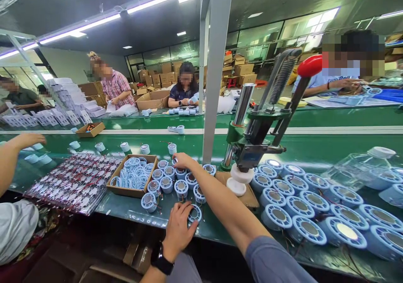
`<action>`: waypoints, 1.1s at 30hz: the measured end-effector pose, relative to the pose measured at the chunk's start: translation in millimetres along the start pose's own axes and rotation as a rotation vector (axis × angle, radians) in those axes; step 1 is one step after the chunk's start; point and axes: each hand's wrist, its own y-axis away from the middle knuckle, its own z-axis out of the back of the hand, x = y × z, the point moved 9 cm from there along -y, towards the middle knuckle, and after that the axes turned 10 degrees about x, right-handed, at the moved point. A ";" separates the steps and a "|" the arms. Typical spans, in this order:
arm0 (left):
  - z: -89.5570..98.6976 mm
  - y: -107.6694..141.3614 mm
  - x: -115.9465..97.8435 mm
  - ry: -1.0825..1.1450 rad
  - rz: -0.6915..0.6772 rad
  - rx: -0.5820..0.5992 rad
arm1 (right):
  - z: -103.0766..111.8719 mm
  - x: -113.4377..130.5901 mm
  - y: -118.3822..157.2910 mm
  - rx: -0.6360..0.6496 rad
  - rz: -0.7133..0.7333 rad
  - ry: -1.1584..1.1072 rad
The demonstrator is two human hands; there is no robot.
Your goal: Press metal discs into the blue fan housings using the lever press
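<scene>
At the bench's front edge, my left hand [179, 226], with a black watch on its wrist, grips a light blue round housing [197, 214] by its side. My right arm stretches across the bench. My right hand [184, 160] is closed around the rim of another blue housing [175, 161] at the back of a cluster. Several blue housings with grey centres [181, 186] stand upright between my hands, thin wires beside some. Left of them is a cardboard tray [126, 190] of pale blue rings [134, 174].
A green hand press [248, 148] with a red handle and white round dies stands right of my right forearm. More housings [300, 207] fill the right side. Wired boards [75, 180] and a person's hand [30, 140] are left. Other people sit or stand beyond the conveyor [151, 138].
</scene>
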 end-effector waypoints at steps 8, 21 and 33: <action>2.7 -0.2 -0.6 0.034 0.011 0.035 | 29.8 8.9 37.7 -0.368 -0.008 -0.007; 5.5 12.1 1.0 -0.044 0.051 -0.022 | 3.0 -21.9 267.1 -0.574 0.190 -0.079; -34.3 -27.7 -76.0 -0.176 -0.032 0.102 | -94.0 -83.7 342.7 -0.428 -0.028 -0.368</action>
